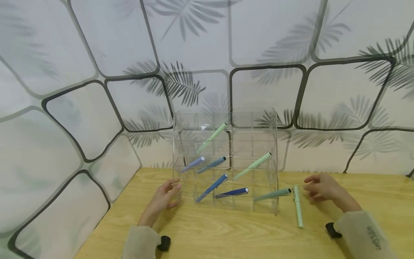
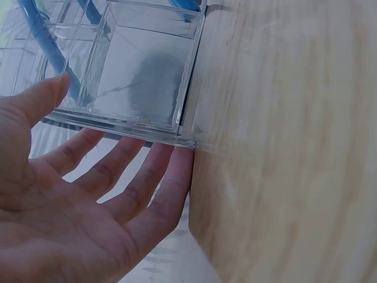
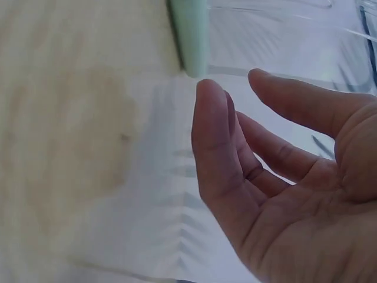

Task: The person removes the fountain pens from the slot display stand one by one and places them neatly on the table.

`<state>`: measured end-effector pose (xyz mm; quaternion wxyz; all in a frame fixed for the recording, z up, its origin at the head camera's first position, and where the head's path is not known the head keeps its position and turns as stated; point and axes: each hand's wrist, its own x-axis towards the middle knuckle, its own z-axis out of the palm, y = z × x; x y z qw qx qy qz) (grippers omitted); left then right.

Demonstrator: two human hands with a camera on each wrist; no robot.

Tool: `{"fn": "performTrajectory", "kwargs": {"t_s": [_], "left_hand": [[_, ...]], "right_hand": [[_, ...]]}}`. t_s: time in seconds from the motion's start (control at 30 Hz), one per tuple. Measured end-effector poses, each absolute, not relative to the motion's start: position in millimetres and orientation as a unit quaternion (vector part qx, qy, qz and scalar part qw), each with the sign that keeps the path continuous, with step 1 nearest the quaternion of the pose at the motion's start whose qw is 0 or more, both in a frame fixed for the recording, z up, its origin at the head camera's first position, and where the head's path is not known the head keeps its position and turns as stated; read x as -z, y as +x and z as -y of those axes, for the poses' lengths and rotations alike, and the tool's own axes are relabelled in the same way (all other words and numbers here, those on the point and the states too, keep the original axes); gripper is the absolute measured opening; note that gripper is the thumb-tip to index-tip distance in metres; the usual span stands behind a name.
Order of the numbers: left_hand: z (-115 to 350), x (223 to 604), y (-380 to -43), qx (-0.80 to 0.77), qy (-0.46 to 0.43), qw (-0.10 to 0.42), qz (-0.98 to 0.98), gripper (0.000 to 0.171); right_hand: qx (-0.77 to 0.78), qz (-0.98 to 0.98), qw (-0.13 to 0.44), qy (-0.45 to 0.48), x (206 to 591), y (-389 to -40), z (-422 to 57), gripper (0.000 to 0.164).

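Note:
A clear compartment rack (image 1: pixel 277 147) stands on the table with several pens slanting out of it. My left hand (image 1: pixel 163 196) is at its lower left side; the left wrist view shows the fingertips against the outer wall and the thumb (image 2: pixel 41 97) extended in front, not clasping. A pale green pen (image 1: pixel 298 208) lies on the table right of the rack, its end (image 3: pixel 191 41) showing in the right wrist view. Beside it, holding nothing, my right hand (image 1: pixel 326 189) hovers with loosely bent fingers, apart from the pen.
In the rack are light green pens (image 1: pixel 211 138) at the top and right, a lilac pen (image 1: pixel 193 164), blue pens (image 1: pixel 212 187) and a teal pen (image 1: pixel 273 194) jutting out at lower right. A patterned curtain (image 1: pixel 258 43) hangs behind the wooden table (image 1: pixel 226 233).

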<state>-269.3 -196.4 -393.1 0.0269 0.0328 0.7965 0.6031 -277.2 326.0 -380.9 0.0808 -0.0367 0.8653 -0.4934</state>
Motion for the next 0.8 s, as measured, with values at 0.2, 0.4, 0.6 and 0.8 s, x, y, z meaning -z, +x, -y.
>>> {"fn": "performTrajectory", "kwargs": {"t_s": [0.2, 0.4, 0.6, 0.8], "left_hand": [[197, 393, -269, -0.599, 0.029, 0.028, -0.8, 0.049], [197, 392, -268, -0.603, 0.029, 0.03, -0.797, 0.051], [197, 393, -268, -0.6, 0.031, 0.028, -0.799, 0.05], [197, 394, -268, -0.601, 0.026, 0.028, -0.798, 0.05]], "right_hand": [[0.49, -0.868, 0.064, -0.05, 353, -277, -327, 0.047], [0.496, -0.864, 0.051, -0.067, 323, -280, -318, 0.047], [0.504, -0.859, 0.026, -0.086, 301, -279, -305, 0.052], [0.518, -0.851, -0.026, -0.088, 281, -279, -293, 0.049]]}}
